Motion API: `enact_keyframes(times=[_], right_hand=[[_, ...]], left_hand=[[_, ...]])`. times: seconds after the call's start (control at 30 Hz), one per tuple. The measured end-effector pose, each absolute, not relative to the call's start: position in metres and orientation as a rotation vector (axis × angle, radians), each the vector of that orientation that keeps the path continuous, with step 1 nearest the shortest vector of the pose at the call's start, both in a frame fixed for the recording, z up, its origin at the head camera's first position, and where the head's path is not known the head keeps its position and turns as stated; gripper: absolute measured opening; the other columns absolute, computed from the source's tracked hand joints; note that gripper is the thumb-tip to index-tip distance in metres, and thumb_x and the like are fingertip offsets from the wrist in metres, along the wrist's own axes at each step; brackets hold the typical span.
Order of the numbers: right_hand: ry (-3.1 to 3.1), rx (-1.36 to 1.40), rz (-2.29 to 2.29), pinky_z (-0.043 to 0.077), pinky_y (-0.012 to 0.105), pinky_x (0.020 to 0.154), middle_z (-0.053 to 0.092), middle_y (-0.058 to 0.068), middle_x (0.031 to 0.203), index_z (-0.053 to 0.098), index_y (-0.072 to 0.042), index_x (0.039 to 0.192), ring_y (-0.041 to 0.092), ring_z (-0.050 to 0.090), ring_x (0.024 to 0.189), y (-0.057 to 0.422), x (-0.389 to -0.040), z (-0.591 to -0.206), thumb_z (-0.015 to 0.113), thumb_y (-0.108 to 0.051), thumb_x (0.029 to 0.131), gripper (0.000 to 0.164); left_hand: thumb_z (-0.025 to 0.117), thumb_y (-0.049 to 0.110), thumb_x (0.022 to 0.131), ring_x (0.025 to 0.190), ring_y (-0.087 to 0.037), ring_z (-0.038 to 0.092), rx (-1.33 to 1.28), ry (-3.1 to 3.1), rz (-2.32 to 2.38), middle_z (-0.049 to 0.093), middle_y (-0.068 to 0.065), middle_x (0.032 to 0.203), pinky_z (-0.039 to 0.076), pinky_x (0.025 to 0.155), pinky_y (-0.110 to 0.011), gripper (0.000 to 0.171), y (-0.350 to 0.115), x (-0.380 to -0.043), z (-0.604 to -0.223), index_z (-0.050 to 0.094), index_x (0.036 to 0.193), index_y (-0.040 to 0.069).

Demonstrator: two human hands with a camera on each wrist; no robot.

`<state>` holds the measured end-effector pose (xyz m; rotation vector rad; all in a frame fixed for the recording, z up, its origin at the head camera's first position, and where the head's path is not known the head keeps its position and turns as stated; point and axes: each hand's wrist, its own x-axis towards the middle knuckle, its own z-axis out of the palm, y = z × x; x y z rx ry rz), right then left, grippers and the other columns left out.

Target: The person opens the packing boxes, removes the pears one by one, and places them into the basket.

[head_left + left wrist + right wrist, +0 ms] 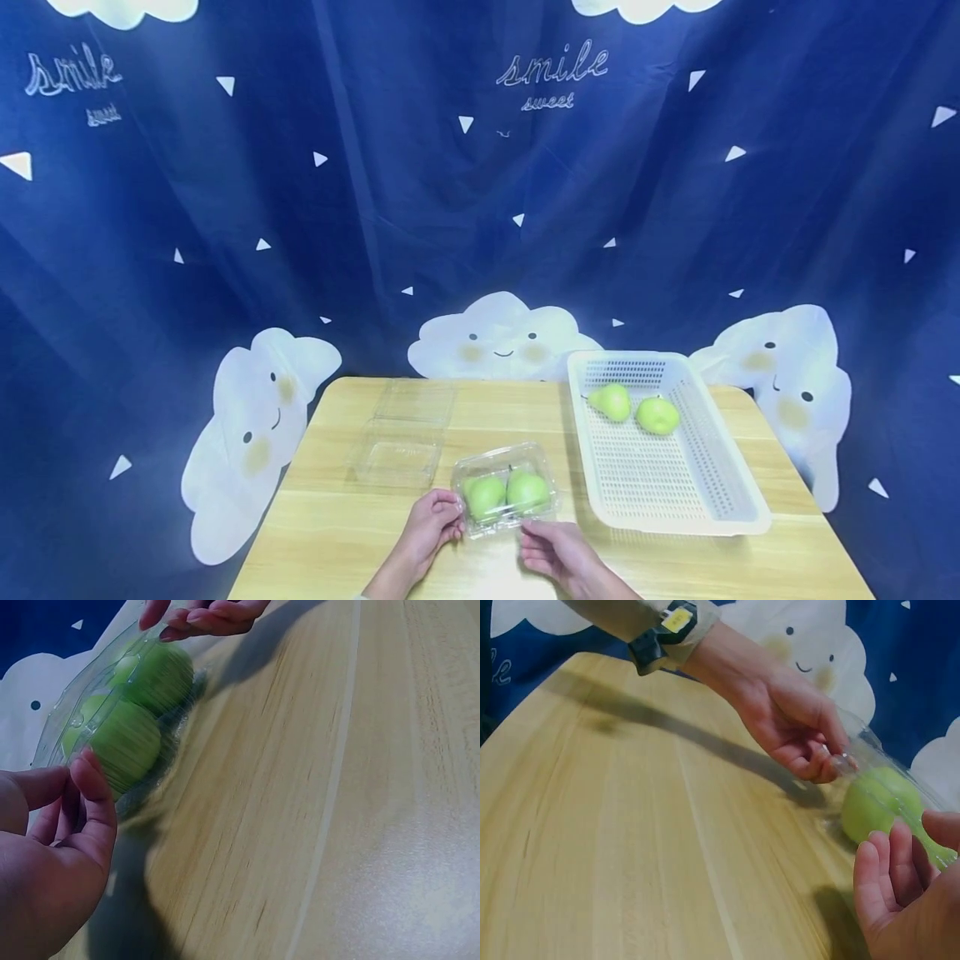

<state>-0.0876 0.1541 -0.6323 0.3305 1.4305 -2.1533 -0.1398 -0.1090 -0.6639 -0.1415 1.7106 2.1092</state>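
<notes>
A clear plastic clamshell container (504,457) stands on the table near its front, its lid over two green pears (528,492). At its front left corner, my left hand (431,527) pinches the rim between thumb and fingertips, seen closely in the left wrist view. My right hand (558,554) is at the front right edge of the container. Its thumb and loosely bent fingers stand apart in the right wrist view, with nothing visibly gripped; whether the fingertips touch the plastic is hard to tell.
To the right stands a white perforated basket (637,500) with a pear (615,403) and another green fruit (657,416) in its far part. A second clear container (396,460), unfolded, lies at the back left of the wooden table (315,517). Behind hangs a blue curtain (420,183).
</notes>
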Motion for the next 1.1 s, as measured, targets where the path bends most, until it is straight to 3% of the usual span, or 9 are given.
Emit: enact_keyframes(times=[0.37, 0.77, 0.93, 1.1], right_hand=[[1.436, 0.342, -2.205, 0.063, 0.021, 0.078, 0.078, 0.002, 0.091, 0.069, 0.003, 0.117, 0.007, 0.076, 0.079, 0.168, -0.087, -0.632, 0.067, -0.018, 0.098, 0.028], [1.449, 0.381, -2.247, 0.064, 0.023, 0.079, 0.079, 0.001, 0.089, 0.068, 0.004, 0.115, 0.007, 0.075, 0.076, 0.164, -0.086, -0.636, 0.065, -0.015, 0.098, 0.026], [1.476, 0.422, -2.249, 0.064, 0.023, 0.078, 0.078, 0.0, 0.086, 0.069, 0.001, 0.108, 0.006, 0.075, 0.075, 0.158, -0.085, -0.639, 0.065, -0.017, 0.098, 0.021], [1.507, 0.446, -2.255, 0.064, 0.022, 0.076, 0.076, -0.001, 0.084, 0.07, 0.001, 0.107, 0.006, 0.074, 0.074, 0.153, -0.084, -0.641, 0.065, -0.018, 0.098, 0.021]], left_hand=[[0.065, 0.012, 0.098, 0.082, -0.013, 0.063, -0.156, 1.713, 2.122, 0.066, -0.002, 0.094, 0.058, 0.071, -0.021, 0.039, -0.114, -0.141, -0.662, 0.051, 0.128, -0.009], [0.064, 0.017, 0.1, 0.086, -0.014, 0.069, -0.194, 1.641, 2.174, 0.07, -0.006, 0.103, 0.064, 0.081, -0.028, 0.055, -0.116, -0.137, -0.663, 0.044, 0.143, -0.011], [0.058, 0.022, 0.105, 0.091, -0.016, 0.074, -0.197, 1.501, 2.232, 0.07, -0.008, 0.112, 0.064, 0.089, -0.034, 0.051, -0.115, -0.131, -0.666, 0.043, 0.141, -0.011], [0.054, 0.023, 0.107, 0.095, -0.019, 0.077, -0.166, 1.396, 2.261, 0.07, -0.009, 0.107, 0.063, 0.095, -0.037, 0.042, -0.113, -0.127, -0.669, 0.048, 0.133, -0.01]])
